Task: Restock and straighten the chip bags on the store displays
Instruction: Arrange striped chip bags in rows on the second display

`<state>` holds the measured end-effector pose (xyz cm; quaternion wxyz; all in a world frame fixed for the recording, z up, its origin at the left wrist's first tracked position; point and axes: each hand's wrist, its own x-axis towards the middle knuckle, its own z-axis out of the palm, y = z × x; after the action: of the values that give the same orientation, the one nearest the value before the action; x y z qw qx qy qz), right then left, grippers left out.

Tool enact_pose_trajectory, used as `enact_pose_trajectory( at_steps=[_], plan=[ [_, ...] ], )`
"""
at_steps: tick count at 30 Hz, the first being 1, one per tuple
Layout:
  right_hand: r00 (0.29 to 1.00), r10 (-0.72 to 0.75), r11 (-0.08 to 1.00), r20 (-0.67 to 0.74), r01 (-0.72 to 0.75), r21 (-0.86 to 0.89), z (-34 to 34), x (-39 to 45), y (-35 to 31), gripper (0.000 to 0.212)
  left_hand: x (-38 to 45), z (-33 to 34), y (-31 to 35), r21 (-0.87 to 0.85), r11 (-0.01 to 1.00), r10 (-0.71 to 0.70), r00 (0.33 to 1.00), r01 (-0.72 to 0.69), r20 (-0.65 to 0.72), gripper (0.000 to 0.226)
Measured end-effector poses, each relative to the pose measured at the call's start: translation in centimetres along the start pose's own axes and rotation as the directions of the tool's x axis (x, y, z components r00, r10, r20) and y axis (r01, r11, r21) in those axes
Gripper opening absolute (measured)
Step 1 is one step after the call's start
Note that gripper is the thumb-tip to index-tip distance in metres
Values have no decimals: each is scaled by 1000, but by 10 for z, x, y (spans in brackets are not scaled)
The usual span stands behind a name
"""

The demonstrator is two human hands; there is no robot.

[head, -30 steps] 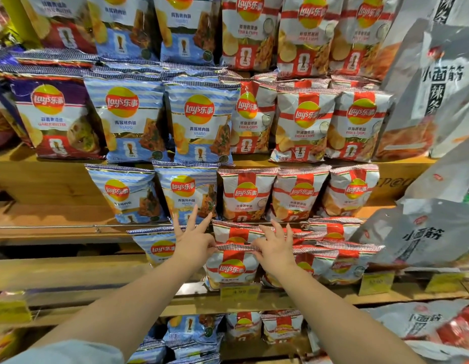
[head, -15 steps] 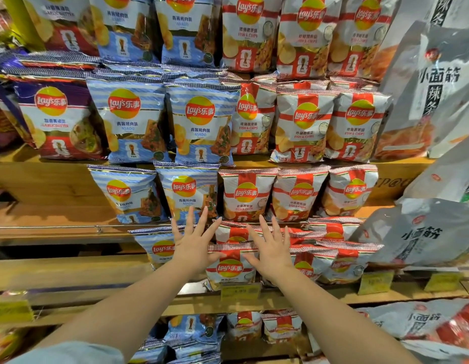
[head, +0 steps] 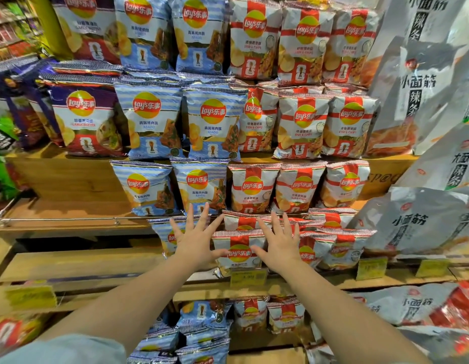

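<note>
- My left hand (head: 194, 239) is spread wide, fingers straight and fanned, gripping nothing; its thumb reaches toward the left side of a red-and-white chip bag (head: 238, 252).
- My right hand (head: 279, 244) is just as flat and splayed, also holding nothing; its thumb points at the same bag from the right, so the bag sits between my hands.
- I cannot tell whether my palms touch anything or hover just in front.
- That bag stands at the front edge of a wooden shelf (head: 78, 261), just above a yellow price tag (head: 248, 276).
- Behind my left hand a blue chip bag (head: 166, 236) is partly hidden; more red-and-white bags (head: 338, 245) crowd just right of my right hand.
- On the shelf above, blue bags (head: 199, 187) stand left of another red-and-white row (head: 299, 186).
- Grey snack bags (head: 422, 222) lean at the right edge.
- The left end of the wooden shelf is bare wood.
</note>
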<state>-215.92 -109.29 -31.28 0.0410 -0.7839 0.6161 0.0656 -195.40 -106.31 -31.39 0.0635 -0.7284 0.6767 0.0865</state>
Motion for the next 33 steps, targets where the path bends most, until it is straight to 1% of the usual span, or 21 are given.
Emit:
enact_pose_trajectory(
  at_steps=[3, 5, 9, 12, 15, 19, 22, 23, 25, 27, 29, 33],
  plan=[
    [999, 25, 999, -31, -26, -24, -6, -18, -10, 74, -17, -5, -7, 21, 1000, 9, 1000, -9, -10, 94],
    [999, 37, 999, -35, -37, -4, -10, -33, -18, 75, -32, -9, -10, 16, 1000, 19, 1000, -19, -15, 93],
    [998, 8, 999, -54, -6, 44, -23, -54, -32, 76, -56, -24, -14, 19, 1000, -4, 997, 6, -79, 98],
    [992, -65, 995, -112, 72, 62, -39, -71, -39, 73, -83, -39, -11, 9, 997, -73, 989, 75, -126, 99],
    [979, -143, 989, -145, 149, 25, -52, -92, -40, 69, -116, -46, -5, -19, 990, -139, 980, 137, -141, 97],
    [959, -246, 967, -143, 252, 26, -57, -131, -42, 67, -168, -37, 1, -65, 974, -223, 965, 216, -140, 95],
    [935, -342, 939, -98, 344, 1, -56, -163, -48, 67, -214, -21, 2, -22, 963, -268, 952, 267, -148, 96],
    [927, -365, 931, -89, 365, -10, -54, -173, -52, 67, -231, -17, 2, -32, 960, -281, 949, 280, -143, 97],
    [915, -398, 917, -65, 399, -6, -51, -195, -64, 68, -266, -12, -3, -66, 946, -323, 938, 317, -123, 96],
    [900, -433, 901, -53, 433, -11, -48, -216, -80, 68, -298, -9, -12, -46, 927, -376, 917, 373, -136, 97],
    [878, -477, 879, -48, 476, -29, -47, -238, -99, 69, -330, -4, -26, -67, 905, -426, 891, 420, -155, 97],
    [838, -539, 842, -82, 540, -13, -38, -290, -144, 69, -399, 11, -51, -115, 874, -487, 851, 473, -198, 91]
  ],
)
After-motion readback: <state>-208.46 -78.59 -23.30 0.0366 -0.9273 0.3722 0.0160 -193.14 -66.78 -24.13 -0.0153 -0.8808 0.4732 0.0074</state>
